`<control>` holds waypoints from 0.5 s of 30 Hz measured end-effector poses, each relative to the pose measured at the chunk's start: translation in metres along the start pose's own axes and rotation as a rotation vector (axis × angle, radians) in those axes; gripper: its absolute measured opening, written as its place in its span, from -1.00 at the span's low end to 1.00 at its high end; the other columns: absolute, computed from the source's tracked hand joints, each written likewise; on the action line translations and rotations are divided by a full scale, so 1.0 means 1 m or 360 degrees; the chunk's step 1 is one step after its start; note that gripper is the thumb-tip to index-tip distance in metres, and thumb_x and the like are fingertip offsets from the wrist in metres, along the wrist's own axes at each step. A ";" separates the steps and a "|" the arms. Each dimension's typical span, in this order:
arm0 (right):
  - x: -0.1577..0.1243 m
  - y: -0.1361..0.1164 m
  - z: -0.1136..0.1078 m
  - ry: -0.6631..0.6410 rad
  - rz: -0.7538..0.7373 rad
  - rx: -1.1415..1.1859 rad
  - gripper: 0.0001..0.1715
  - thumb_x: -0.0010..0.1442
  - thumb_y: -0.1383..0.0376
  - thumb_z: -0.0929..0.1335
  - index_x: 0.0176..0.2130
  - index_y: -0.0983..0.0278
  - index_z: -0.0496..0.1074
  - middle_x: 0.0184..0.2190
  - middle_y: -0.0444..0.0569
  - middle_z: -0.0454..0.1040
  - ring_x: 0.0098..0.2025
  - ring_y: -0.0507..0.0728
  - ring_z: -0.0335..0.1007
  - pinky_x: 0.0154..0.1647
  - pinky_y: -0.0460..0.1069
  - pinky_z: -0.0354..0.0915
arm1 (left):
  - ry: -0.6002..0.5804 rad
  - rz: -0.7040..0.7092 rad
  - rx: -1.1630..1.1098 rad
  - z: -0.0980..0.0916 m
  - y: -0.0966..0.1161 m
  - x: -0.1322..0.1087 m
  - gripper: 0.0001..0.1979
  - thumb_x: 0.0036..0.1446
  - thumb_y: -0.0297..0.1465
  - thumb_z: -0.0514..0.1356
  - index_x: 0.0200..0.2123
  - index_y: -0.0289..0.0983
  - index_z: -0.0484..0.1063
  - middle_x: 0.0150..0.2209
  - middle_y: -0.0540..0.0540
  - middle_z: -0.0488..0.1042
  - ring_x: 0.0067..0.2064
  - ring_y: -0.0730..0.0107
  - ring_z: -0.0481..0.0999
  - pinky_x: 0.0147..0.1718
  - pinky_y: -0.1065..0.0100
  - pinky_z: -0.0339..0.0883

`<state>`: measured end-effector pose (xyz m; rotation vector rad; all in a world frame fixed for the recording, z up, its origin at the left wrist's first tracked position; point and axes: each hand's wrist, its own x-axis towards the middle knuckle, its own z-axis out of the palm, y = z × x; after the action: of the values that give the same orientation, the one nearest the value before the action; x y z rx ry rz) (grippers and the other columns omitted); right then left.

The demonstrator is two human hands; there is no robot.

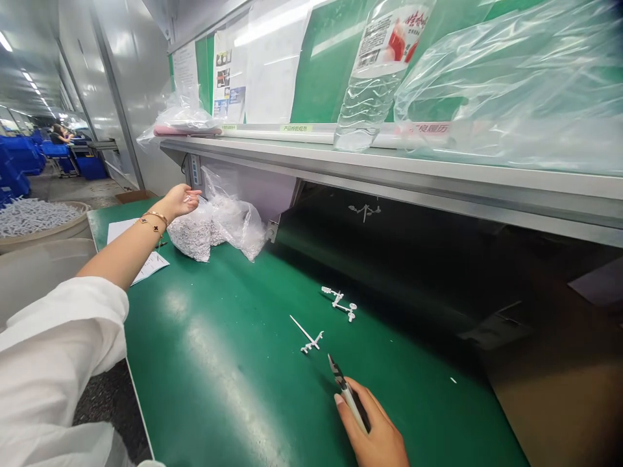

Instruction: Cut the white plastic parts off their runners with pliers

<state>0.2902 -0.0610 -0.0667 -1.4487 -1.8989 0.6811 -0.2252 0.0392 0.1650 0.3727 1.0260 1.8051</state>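
Observation:
My right hand (377, 425) is closed around a pair of nippers (348, 388) with pale handles, jaws pointing away over the green tabletop. Just beyond the jaws lies a white plastic sprue piece (311, 342) with a long thin stem. Farther back rests a second white sprue piece (339, 302) with small round ends. My left hand (182, 200) is stretched out at the far left, above a clear bag (192, 235) full of small white parts. Its fingers are curled together, and what they may hold is too small to make out.
Another clear bag (248, 227) leans beside the first. Paper sheets (150, 267) lie at the table's left edge. A shelf (389, 170) overhangs the table, carrying a water bottle (377, 78) and plastic wrapping (516, 97). A tub (43, 224) of white pieces stands left; a person is far behind.

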 end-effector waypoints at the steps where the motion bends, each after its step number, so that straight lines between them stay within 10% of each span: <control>1: 0.000 0.001 0.000 -0.0008 0.0004 -0.0006 -0.57 0.03 -0.02 0.27 -0.21 0.17 0.45 -0.18 -0.05 0.52 -0.21 0.15 0.50 -0.36 -0.10 0.42 | -0.0069 -0.0067 -0.0008 0.002 0.000 -0.004 -0.80 0.07 -0.56 -0.04 -0.21 -0.32 0.22 -0.61 0.09 0.01 -0.71 0.56 0.05 -0.83 0.56 -0.06; 15: 0.000 -0.009 0.003 0.0111 0.0000 0.0058 -0.56 -0.02 -0.04 0.25 -0.28 0.18 0.45 -0.25 -0.06 0.53 -0.29 0.14 0.49 -0.40 -0.08 0.40 | -0.0381 0.0038 0.0283 0.012 -0.022 -0.013 -0.54 0.02 -0.80 -0.03 -0.02 -0.40 0.31 -0.21 -0.25 0.48 -0.48 0.61 0.40 -0.51 0.61 0.36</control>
<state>0.2823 -0.0631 -0.0620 -1.4318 -1.8242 0.6535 -0.1980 0.0371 0.1578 0.6951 1.0173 1.6476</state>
